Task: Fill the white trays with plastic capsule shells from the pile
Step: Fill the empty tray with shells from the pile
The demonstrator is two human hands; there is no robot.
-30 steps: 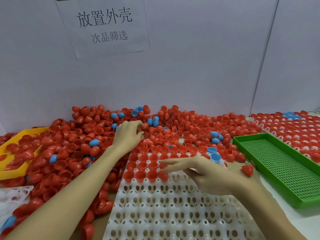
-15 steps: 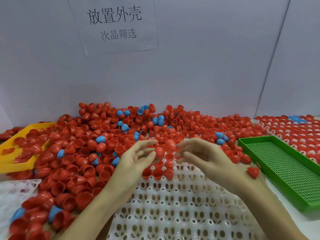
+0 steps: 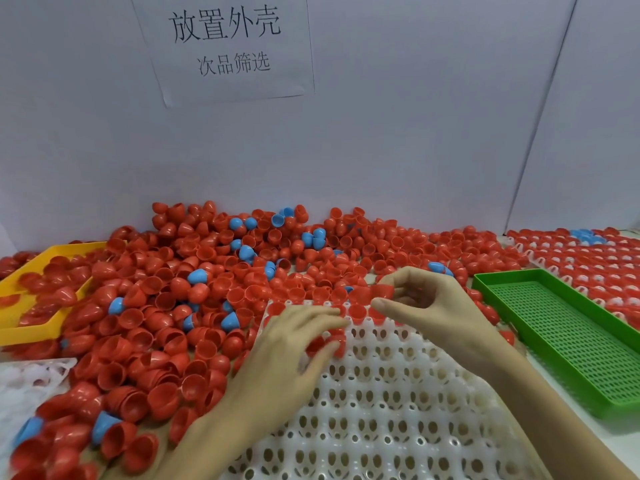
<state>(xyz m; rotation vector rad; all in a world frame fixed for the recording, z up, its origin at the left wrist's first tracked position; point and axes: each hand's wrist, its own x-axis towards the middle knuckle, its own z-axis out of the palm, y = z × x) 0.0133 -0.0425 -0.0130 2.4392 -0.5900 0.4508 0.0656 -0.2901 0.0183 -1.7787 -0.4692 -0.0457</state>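
A big pile of red capsule shells (image 3: 194,306), with a few blue ones mixed in, spreads over the table's left and back. In front of me lies a white tray (image 3: 398,403) with rows of round sockets; a few red shells sit in its far rows. My left hand (image 3: 294,355) lies over the tray's far left part, thumb and fingers pinching a red shell (image 3: 329,342). My right hand (image 3: 426,306) hovers above the tray's far edge and pinches another red shell (image 3: 382,291) between thumb and forefinger.
A green perforated tray (image 3: 568,337) stands at the right. Behind it lie white trays full of red shells (image 3: 595,258). A yellow tray (image 3: 45,296) holding shells sits at the left, and another white tray's corner (image 3: 31,375) shows below it. A paper sign (image 3: 225,43) hangs on the wall.
My left hand came back from the pile onto the tray with a red shell. My right hand lifted from the tray's surface and now pinches a shell at the far edge.
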